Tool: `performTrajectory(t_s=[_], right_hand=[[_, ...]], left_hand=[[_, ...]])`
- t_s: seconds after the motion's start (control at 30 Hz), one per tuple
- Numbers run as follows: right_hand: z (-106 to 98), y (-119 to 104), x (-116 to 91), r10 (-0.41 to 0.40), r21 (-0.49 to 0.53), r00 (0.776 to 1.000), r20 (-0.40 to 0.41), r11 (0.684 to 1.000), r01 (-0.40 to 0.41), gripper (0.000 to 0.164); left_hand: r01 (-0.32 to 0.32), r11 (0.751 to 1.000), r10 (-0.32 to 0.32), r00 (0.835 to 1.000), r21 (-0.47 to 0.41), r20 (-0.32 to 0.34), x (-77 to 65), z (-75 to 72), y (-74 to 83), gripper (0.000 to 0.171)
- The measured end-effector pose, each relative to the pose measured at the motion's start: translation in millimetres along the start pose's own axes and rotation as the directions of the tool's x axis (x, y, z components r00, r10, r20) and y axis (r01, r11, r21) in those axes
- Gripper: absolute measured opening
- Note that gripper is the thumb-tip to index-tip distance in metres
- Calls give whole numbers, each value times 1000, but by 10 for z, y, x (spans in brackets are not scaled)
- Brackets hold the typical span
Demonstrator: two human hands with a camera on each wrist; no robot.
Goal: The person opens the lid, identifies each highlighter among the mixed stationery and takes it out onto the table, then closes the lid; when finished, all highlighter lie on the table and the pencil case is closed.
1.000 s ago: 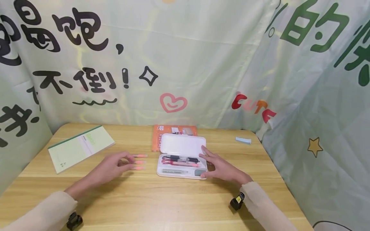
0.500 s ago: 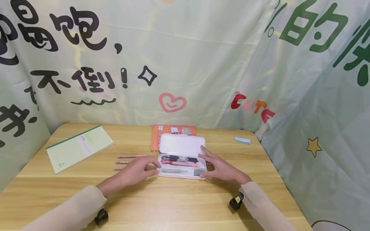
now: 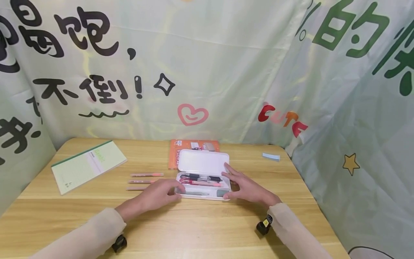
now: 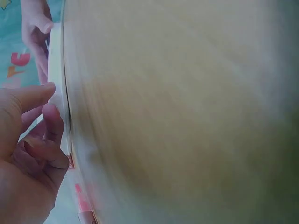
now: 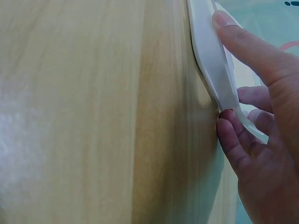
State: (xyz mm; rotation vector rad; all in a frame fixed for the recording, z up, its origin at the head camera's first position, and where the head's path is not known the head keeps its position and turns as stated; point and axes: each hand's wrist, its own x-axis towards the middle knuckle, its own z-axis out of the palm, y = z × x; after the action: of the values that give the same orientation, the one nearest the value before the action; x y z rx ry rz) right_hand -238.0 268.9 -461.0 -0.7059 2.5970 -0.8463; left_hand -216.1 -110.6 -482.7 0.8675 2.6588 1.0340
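A white pencil case [image 3: 204,160] lies on the table with its lid folded back. Black pens [image 3: 197,177] and a red-pink pen [image 3: 205,183] fill its rear compartment. In the front compartment lie a thin clear stick-like item [image 3: 197,193] and a grey block [image 3: 221,193]. My left hand [image 3: 155,197] is at the case's left end, fingers bent, index fingertip over the front compartment; the left wrist view shows thumb and index slightly apart, nothing visible between them. My right hand [image 3: 249,190] grips the right end, thumb [image 5: 223,19] on the front wall.
Three slim pink-tipped pens [image 3: 147,175] lie side by side left of the case, partly behind my left hand. A pale green notebook [image 3: 88,167] is at the far left. An orange booklet [image 3: 173,158] sits behind the case, and a blue strip [image 3: 271,157] lies back right.
My left hand has let go of the pink-tipped pens and moved right to the left end of the case. My right hand keeps its place.
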Motion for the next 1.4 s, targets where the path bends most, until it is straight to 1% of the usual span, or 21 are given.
performTrajectory(t_s=[0.1, 0.2, 0.37, 0.47, 0.6, 0.73, 0.8, 0.83, 0.9, 1.0, 1.1, 1.2, 1.3, 1.4], right_hand=[[5, 3, 3, 5, 3, 1000, 0, 1000, -5, 95], [4, -4, 9, 16, 10, 1000, 3, 1000, -16, 96], [-2, -18, 16, 24, 13, 1000, 6, 1000, -24, 97], [-2, -24, 15, 25, 13, 1000, 7, 1000, -25, 97], [-3, -35, 11, 31, 19, 999, 11, 999, -32, 97], [0, -34, 6, 33, 22, 999, 11, 999, -33, 97], [4, -27, 3, 28, 17, 1000, 9, 999, -28, 97], [7, -20, 1, 24, 14, 1000, 7, 1000, -24, 96], [11, -10, -2, 17, 10, 1000, 5, 1000, -18, 96], [19, 3, -7, 12, 8, 1000, 7, 1000, -12, 97], [28, 12, -8, 10, 11, 1000, 10, 1000, -10, 97], [24, 4, -6, 11, 16, 1000, 9, 1000, -11, 96], [7, -12, -6, 12, 21, 1000, 5, 1000, -12, 95], [-2, -5, -6, 8, 16, 1000, 1, 1000, -8, 95]], left_hand=[[4, 1000, -4, 1000, 0, 8, 8, 5, 16, 18], [-3, 1000, 3, 1000, 24, 6, 11, 11, 15, 17], [-36, 995, 36, 999, 91, 2, 4, 7, 21, 13], [-64, 986, 64, 998, 153, 1, -10, 7, 35, 15], [-106, 967, 103, 994, 233, 23, -30, 8, 54, 18], [-156, 948, 145, 988, 278, 62, -44, -15, 58, 21], [-172, 945, 155, 984, 279, 84, -45, -34, 59, 24], [-176, 947, 155, 983, 268, 96, -44, -45, 61, 26], [-169, 960, 146, 982, 223, 116, -38, -66, 60, 28], [-132, 985, 115, 984, 116, 139, -27, -79, 43, 31], [-104, 995, 102, 985, 5, 140, -25, -78, 12, 31], [-64, 993, 77, 987, -101, 139, -25, -87, -9, 31], [-16, 982, 42, 990, -187, 136, -24, -131, 4, 33], [12, 975, 16, 992, -223, 122, -23, -171, 16, 32]])
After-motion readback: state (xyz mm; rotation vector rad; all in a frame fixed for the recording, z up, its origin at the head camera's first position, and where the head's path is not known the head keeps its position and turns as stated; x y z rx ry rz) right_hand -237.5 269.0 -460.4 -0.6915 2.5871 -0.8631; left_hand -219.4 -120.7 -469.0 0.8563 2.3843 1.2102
